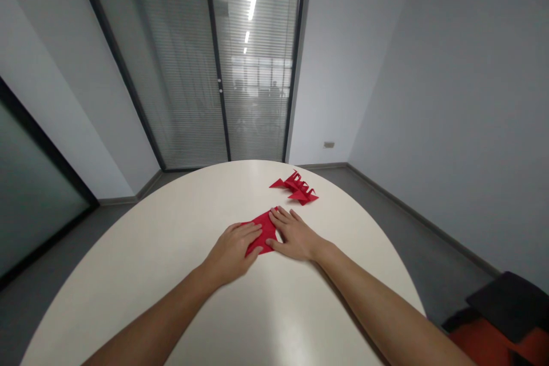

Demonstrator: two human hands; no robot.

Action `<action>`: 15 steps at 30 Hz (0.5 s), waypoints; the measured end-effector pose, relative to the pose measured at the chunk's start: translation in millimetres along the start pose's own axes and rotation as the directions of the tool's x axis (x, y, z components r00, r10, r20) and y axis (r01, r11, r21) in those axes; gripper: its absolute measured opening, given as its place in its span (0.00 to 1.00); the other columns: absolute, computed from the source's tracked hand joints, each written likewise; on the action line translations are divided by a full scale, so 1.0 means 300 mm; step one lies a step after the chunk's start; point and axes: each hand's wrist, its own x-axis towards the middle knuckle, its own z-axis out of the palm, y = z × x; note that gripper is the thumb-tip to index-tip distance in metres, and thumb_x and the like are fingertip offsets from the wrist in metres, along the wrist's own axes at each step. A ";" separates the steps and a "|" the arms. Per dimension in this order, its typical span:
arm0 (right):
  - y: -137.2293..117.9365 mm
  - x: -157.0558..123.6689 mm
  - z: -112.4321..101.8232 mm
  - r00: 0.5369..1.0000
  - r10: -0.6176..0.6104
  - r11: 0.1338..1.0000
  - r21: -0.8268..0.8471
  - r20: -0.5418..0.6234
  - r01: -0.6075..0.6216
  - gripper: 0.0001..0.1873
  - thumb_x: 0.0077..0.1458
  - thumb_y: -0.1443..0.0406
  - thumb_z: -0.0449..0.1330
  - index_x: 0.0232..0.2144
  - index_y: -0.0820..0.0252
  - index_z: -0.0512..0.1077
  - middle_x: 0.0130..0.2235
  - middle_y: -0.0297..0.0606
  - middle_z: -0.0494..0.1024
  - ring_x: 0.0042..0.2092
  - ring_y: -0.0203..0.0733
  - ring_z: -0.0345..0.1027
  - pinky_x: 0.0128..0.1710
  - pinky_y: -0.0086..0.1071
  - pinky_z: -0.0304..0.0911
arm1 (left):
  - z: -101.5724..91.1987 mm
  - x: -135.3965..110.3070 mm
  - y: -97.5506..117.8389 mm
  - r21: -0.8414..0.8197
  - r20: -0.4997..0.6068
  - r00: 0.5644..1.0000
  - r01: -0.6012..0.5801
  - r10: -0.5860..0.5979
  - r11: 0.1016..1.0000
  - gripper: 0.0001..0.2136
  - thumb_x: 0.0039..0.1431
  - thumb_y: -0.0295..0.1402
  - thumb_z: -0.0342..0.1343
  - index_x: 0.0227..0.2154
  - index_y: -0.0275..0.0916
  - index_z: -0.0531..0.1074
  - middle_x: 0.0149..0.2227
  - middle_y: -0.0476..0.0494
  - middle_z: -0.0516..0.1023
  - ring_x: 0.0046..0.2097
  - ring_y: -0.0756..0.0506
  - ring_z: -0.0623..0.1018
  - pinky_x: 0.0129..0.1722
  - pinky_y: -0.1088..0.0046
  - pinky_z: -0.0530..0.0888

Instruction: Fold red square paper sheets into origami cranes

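Note:
A folded sheet of red paper (265, 230) lies on the round white table (171, 251). My left hand (231, 251) rests flat on its left part, fingers stretched out over it. My right hand (294, 234) presses flat on its right edge, fingers extended and close together. Both hands hold the paper down against the tabletop; neither grips it. Part of the sheet is hidden under my palms.
A small pile of folded red paper figures (298, 187) sits further back on the table, right of centre. A chair with a red seat and dark back (506, 320) stands at the lower right. Glass doors with blinds (223, 68) face me.

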 end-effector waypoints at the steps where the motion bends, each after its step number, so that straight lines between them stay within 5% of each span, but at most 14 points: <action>1: 0.000 0.000 0.000 1.000 -0.005 1.000 -0.002 -0.005 0.005 0.45 0.62 0.46 0.52 0.70 0.71 0.49 0.71 0.54 0.46 0.73 0.59 0.36 0.70 0.55 0.36 | 0.000 0.000 -0.001 0.004 -0.004 1.000 0.008 -0.008 1.000 0.16 0.64 0.30 0.53 0.54 0.39 0.74 0.57 0.39 0.77 0.58 0.39 0.76 0.60 0.53 0.70; 10: 0.004 -0.001 0.003 0.997 -0.054 0.998 0.030 -0.054 0.056 0.42 0.63 0.46 0.53 0.69 0.68 0.54 0.70 0.56 0.52 0.72 0.60 0.41 0.69 0.58 0.39 | -0.009 0.003 0.006 0.019 0.021 0.997 0.069 -0.069 0.997 0.20 0.62 0.24 0.49 0.55 0.37 0.74 0.58 0.38 0.76 0.59 0.38 0.75 0.60 0.51 0.70; 15: -0.003 0.003 -0.002 0.970 -0.229 0.971 0.053 -0.081 0.234 0.42 0.58 0.45 0.60 0.67 0.62 0.60 0.68 0.53 0.58 0.70 0.60 0.47 0.68 0.57 0.43 | 0.004 0.002 -0.007 -0.028 -0.016 0.995 0.094 -0.095 0.995 0.21 0.60 0.22 0.49 0.54 0.38 0.74 0.58 0.38 0.76 0.59 0.40 0.75 0.60 0.54 0.71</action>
